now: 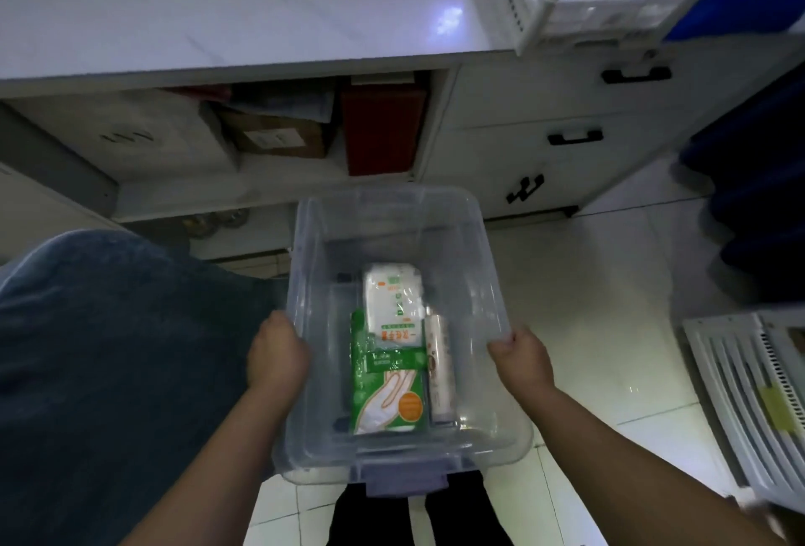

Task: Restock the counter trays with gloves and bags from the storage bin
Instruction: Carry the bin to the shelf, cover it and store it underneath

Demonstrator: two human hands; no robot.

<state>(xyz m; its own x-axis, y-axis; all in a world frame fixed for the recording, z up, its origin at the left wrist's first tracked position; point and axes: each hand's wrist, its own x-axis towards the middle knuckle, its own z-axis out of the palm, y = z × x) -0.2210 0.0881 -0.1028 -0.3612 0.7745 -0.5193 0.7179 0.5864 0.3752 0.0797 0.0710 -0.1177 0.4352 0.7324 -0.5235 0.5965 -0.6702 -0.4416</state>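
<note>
Pointing lengthwise at the counter (218, 1) is the bin (472, 280).

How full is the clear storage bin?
Mostly empty: the bin holds only a green glove pack, a white pack and a roll on its bottom.

One wide-angle head view looks forward and steeply down, close over the clear storage bin (477, 254) gripped between the left hand (276, 354) and right hand (520, 360). The bench (218, 1) crosses the top of the view, and tiled floor (588, 284) fills the lower right.
</note>
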